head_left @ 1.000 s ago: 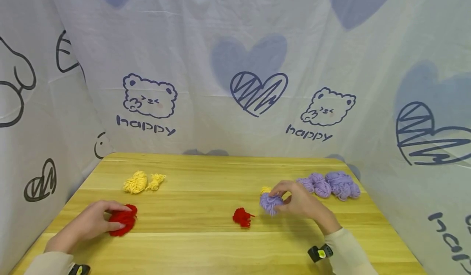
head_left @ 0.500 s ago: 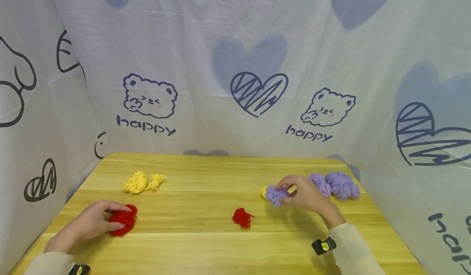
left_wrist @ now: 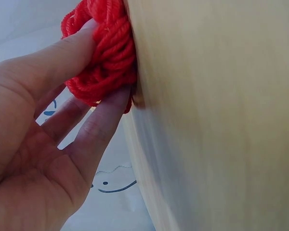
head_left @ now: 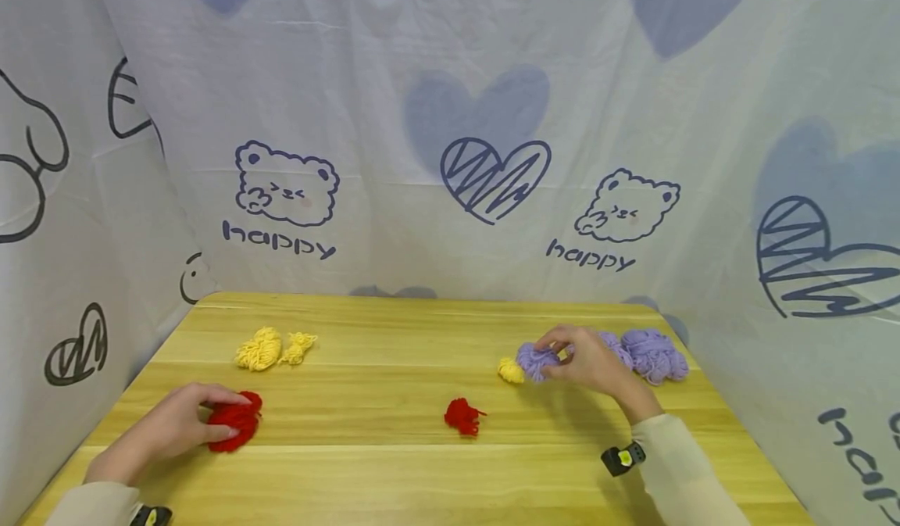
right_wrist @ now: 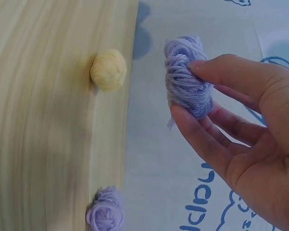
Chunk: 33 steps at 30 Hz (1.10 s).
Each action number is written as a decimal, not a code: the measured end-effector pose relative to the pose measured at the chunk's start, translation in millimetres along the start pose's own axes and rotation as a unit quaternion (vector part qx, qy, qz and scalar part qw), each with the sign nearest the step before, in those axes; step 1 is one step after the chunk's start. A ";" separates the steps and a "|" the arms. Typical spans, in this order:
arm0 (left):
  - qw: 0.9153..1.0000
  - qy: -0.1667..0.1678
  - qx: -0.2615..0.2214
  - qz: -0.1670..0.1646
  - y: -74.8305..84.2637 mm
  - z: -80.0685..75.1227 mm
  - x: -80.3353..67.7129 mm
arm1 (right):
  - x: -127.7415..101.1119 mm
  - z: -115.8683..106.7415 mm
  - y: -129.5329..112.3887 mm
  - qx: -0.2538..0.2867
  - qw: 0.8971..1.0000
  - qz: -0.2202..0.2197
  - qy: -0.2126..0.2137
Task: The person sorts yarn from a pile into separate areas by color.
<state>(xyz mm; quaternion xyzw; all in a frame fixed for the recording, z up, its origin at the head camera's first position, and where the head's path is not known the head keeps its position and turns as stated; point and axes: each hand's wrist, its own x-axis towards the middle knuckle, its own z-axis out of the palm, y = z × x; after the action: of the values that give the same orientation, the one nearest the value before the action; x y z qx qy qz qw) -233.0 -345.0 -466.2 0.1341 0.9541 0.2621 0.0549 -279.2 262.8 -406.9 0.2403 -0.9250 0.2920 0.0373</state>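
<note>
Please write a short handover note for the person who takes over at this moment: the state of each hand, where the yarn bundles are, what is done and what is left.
Right hand: pinches a purple yarn bundle just above the table, close to the purple pile at the far right.
Left hand: its fingers grip a red yarn bundle resting near the left front edge.
Done, by the look of it: two yellow bundles lie together at the far left, and purple is grouped at the right.
Left, likely: set the held purple bundle with its pile; one stray yellow bundle and one stray red bundle lie apart from their colours.
</note>
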 end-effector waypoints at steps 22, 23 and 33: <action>1.000 0.001 0.009 0.008 -2.0 -0.3 0.5 | 10.4 -0.5 31.3 -0.032 0.998 0.039 0.039; 1.000 0.000 0.008 0.007 -1.9 -0.4 0.5 | 10.9 -0.2 32.2 -0.033 0.998 0.042 0.039; 1.000 -0.001 0.004 0.003 -2.0 -0.1 1.3 | 15.9 2.4 45.9 -0.037 0.997 0.048 0.040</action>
<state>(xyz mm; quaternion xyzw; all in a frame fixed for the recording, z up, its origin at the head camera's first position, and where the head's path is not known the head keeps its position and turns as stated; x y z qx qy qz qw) -234.7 -346.3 -467.2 0.1373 0.9548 0.2579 0.0548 -314.4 287.5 -429.5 0.1825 -0.9433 0.2687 0.0688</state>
